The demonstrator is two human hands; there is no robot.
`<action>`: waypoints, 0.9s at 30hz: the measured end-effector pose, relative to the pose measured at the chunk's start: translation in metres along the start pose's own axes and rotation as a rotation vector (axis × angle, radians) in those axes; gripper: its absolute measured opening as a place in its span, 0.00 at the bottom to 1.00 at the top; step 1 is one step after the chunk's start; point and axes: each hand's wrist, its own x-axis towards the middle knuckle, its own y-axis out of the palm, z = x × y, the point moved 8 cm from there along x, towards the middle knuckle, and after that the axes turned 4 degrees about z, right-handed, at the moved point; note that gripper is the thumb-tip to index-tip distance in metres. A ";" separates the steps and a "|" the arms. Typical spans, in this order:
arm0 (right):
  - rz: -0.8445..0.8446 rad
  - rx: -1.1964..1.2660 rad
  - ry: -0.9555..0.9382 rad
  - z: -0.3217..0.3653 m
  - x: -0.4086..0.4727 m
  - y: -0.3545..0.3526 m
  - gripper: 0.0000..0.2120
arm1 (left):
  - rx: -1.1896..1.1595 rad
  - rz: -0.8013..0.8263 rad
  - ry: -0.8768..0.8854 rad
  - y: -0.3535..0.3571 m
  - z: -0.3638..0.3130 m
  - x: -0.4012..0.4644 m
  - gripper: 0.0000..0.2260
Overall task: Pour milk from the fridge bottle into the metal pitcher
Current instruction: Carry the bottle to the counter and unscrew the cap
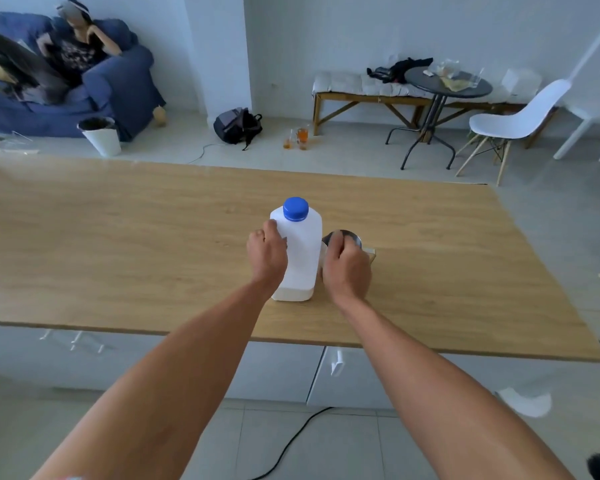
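Note:
A white plastic milk bottle with a blue screw cap stands upright on the wooden table, cap on. My left hand wraps around the bottle's left side. Just right of the bottle sits the metal pitcher, mostly hidden behind my right hand, which curls over its near side and appears to grip it. Only the pitcher's far rim shows.
Below the table's near edge are white cabinet fronts with handles. A black cable runs across the floor. Beyond the table stand a white bin, a backpack, a round black table, a white chair. A person sits on a blue sofa.

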 end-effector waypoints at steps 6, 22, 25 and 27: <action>0.092 -0.296 -0.455 0.089 0.021 -0.001 0.24 | -0.040 0.054 -0.031 0.001 0.008 -0.001 0.19; 0.148 -0.639 -0.703 0.123 0.047 0.029 0.31 | 0.017 0.017 0.017 0.001 0.009 0.004 0.14; 0.169 -0.627 -0.758 0.125 0.050 0.034 0.30 | 0.043 -0.003 0.019 0.000 0.010 0.007 0.14; 0.182 -0.609 -0.781 0.124 0.053 0.036 0.30 | 0.051 -0.001 0.027 -0.001 0.011 0.009 0.14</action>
